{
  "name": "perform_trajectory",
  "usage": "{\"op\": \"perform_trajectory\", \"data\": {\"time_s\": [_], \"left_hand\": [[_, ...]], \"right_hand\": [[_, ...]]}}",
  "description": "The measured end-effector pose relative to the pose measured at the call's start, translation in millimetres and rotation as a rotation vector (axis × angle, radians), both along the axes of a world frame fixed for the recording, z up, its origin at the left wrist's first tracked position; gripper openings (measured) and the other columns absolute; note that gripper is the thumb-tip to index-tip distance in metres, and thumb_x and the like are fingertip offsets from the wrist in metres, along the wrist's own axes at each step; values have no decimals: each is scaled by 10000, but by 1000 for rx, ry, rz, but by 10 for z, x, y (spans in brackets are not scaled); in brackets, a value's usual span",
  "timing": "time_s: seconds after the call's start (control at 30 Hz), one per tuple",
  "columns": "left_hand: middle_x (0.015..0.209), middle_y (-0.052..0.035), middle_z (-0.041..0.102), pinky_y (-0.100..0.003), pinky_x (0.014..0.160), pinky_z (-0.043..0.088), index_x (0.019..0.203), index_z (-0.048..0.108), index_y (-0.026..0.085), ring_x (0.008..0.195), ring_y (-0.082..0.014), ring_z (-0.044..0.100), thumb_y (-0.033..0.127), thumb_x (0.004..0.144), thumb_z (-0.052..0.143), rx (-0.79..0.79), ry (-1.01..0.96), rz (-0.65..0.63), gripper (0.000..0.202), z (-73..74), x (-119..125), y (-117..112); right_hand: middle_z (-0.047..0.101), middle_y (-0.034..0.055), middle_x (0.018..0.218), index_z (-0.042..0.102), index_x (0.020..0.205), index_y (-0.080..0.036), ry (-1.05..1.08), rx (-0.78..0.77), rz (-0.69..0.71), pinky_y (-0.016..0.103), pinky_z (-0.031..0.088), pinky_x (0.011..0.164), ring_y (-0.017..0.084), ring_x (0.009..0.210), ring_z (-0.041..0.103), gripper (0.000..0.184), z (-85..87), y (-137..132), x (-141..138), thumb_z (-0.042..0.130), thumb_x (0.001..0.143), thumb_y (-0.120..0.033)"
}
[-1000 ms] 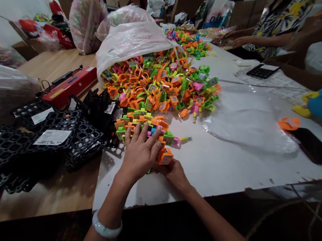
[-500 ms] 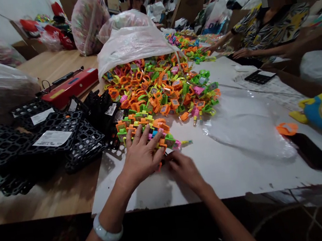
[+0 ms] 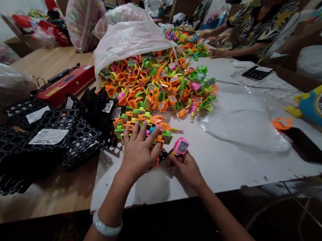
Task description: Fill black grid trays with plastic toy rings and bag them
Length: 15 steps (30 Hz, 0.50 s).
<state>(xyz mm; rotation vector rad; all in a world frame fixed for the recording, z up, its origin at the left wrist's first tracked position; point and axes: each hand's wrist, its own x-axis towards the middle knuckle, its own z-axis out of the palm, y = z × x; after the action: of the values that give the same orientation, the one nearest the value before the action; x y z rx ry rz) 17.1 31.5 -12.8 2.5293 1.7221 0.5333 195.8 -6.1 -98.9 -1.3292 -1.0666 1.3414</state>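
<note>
My left hand (image 3: 139, 149) lies with fingers spread over a tight cluster of coloured toy watches (image 3: 132, 118), orange, green and yellow. A bit of black plastic grid (image 3: 162, 156) shows beneath the cluster, mostly hidden by that hand. Just to the right, my right hand (image 3: 186, 168) is closed on a pink toy watch (image 3: 180, 146), its square face turned up. Behind both hands, a heap of loose toy watches (image 3: 156, 85) spills from a white plastic bag (image 3: 132, 41).
Black grid trays (image 3: 71, 142) with white labels are piled at left, near a red box-shaped device (image 3: 67, 85). To the right lie a clear plastic bag (image 3: 238, 122), a phone (image 3: 309, 146) and a blue-and-yellow fan (image 3: 313, 106). A co-worker (image 3: 264, 28) sits at the far right.
The pink toy watch, earlier at the right end of the cluster, is now apart from it in my right hand. My left hand stays on the cluster. The view has shifted slightly.
</note>
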Motion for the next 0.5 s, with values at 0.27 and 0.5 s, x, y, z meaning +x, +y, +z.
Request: {"op": "perform_trajectory", "data": {"time_s": [0.27,0.5], "left_hand": [[1571,-89,361,-581,1203,105,1437,445,386,1487,-313,236,477,948,481,-11,7,-4,499,1,-10,2],[1573,-79,358,-582,1206,97,1428,463,377,1485,-315,245,469,945,487,-2,-10,-7,492,-14,-18,7]], "right_hand": [[744,53,779,647,873,-182,-74,62,1,327,561,652,211,685,679,305,-100,-79,-316,684,750,-458],[758,94,954,668,1027,-174,-307,153,-21,360,560,761,251,845,699,307,-183,-55,-265,591,814,-381]]}}
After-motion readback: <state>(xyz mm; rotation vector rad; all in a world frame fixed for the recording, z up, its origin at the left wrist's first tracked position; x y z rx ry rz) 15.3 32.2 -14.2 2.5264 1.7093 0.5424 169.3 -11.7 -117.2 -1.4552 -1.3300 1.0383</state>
